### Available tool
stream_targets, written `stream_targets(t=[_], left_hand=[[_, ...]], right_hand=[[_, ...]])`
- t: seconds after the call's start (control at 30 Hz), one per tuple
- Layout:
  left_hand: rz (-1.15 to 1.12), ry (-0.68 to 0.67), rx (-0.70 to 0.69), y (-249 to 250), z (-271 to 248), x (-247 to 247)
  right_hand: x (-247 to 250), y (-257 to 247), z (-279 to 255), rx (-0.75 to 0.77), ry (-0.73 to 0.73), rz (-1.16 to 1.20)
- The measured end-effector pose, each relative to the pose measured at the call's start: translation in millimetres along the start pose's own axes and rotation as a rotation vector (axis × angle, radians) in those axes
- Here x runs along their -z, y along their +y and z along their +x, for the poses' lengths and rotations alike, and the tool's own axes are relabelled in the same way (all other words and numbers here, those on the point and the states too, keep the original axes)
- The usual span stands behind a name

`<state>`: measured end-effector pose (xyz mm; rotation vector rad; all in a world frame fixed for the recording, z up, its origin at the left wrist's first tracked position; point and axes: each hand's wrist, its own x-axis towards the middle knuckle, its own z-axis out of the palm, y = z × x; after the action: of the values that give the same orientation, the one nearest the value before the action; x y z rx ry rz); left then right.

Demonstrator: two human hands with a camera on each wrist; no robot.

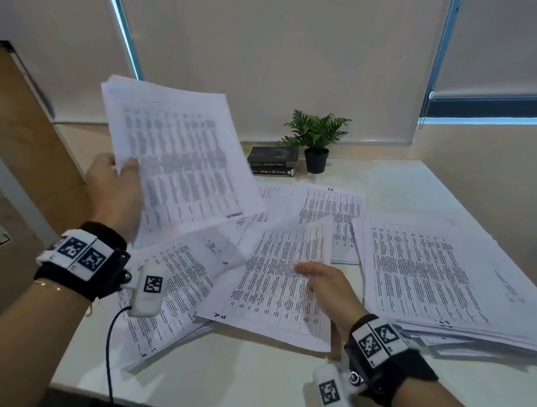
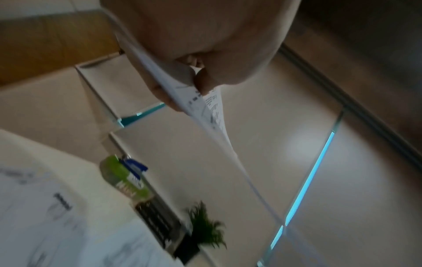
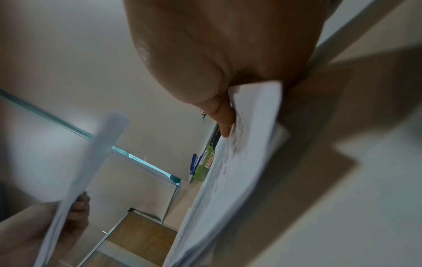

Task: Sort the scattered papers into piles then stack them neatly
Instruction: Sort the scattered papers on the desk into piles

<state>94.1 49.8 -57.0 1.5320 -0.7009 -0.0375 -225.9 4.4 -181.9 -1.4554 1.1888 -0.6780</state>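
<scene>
A sheaf of papers point(image 1: 175, 152) was held raised in the upper left of the head view, pinched at its lower left corner between thumb and fingers of the left hand point(image 1: 115, 189); the pinch was confirmed in the left wrist view point(image 2: 182, 84). The right hand point(image 1: 328, 290) was placed at centre-right of the frame on a tilted printed sheet point(image 1: 274, 283), thumb laid on top; in the right wrist view the sheet's edge was seen gripped, fingers underneath. More loose sheets point(image 1: 171, 295) were spread under the raised sheaf at lower left, partly hidden by it. A thick pile point(image 1: 440, 272) was seen at right on the white table point(image 1: 248, 376). Behind the papers, at upper centre, two dark books point(image 1: 273, 160) were stacked just beside a potted plant point(image 1: 316, 140).
</scene>
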Motion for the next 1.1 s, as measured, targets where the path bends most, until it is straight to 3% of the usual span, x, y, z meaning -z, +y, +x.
stream_targets(t=[0.13, 0.23, 0.33, 0.47, 0.6, 0.73, 0.9, 1.1], left_hand=[[-0.014, -0.349, 0.184, -3, -52, -18], [0.231, -0.571, 0.205, -33, -94, -39], [0.36, -0.716, 0.284, -54, -98, -43], [0.473, -0.678, 0.246, -68, -63, -10], [0.792, -0.562, 0.255, -90, -28, 48], [0.926, -0.508, 0.385, -105, -31, 83], [0.853, -0.473, 0.499, -122, -39, 73], [0.871, -0.471, 0.505, -137, -33, 58]], right_hand=[[2, -5, -2, -0.022, -0.007, 0.049], [3, -9, -3, -0.069, 0.0, 0.081], [4, -6, 0, -0.103, -0.001, 0.204], [6, -3, -1, -0.027, 0.001, 0.09], [4, 6, 2, 0.025, 0.027, -0.035], [1, 1, -2, 0.034, 0.041, 0.009], [13, -12, -15, 0.082, 0.081, 0.108], [98, -34, -28, 0.097, 0.217, 0.169]])
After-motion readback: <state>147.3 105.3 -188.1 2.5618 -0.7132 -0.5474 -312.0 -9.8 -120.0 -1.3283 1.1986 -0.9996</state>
